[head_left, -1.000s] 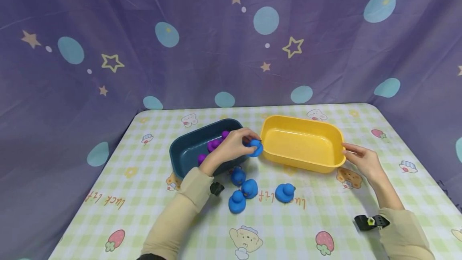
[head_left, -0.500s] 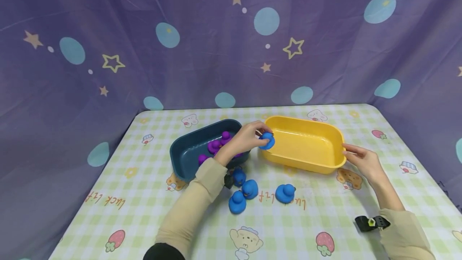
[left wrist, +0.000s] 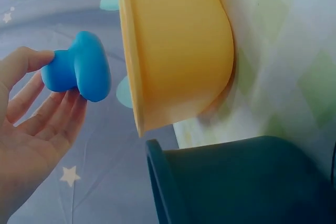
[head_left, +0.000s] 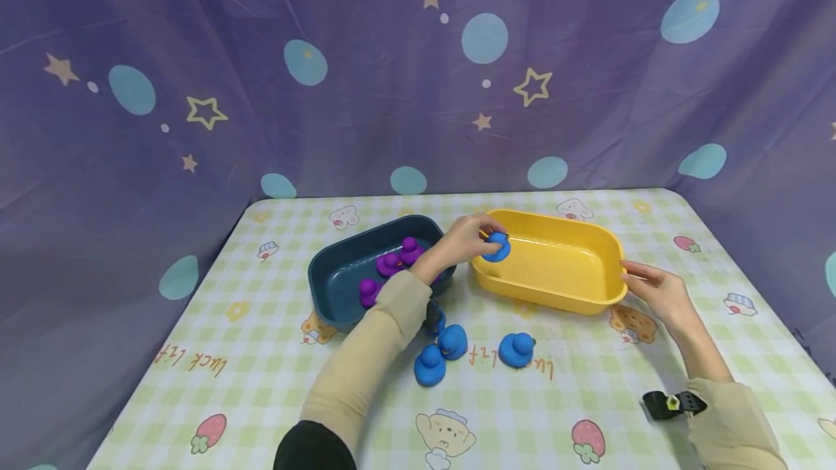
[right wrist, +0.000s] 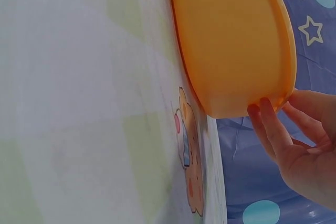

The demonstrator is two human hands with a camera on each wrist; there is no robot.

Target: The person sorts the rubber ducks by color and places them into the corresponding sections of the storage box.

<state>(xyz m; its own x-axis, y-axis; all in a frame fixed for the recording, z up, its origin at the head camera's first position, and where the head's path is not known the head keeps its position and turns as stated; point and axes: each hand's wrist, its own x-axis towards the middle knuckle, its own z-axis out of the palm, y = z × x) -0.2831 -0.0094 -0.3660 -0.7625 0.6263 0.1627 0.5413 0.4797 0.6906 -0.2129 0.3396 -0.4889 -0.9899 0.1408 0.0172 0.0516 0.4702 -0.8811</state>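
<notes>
Looking across the checked tablecloth [head_left: 274,354], I see the yellow tub [head_left: 555,289] at the centre right with the dark blue tub [head_left: 326,289] just left of it, purple ducks [head_left: 392,264] inside. My right hand [head_left: 656,292] rests its fingers on the yellow tub's right rim. My left hand [head_left: 460,238] pinches a blue duck [head_left: 496,247] over the yellow tub's left end, and more blue ducks [head_left: 451,343] lie nearer me.

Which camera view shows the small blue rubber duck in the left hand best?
The left wrist view: the small blue rubber duck fills the frame close up, pinched by the left hand beside the yellow plastic tub. The head view shows it tiny over the tub's rim. The right wrist view misses it.
</notes>
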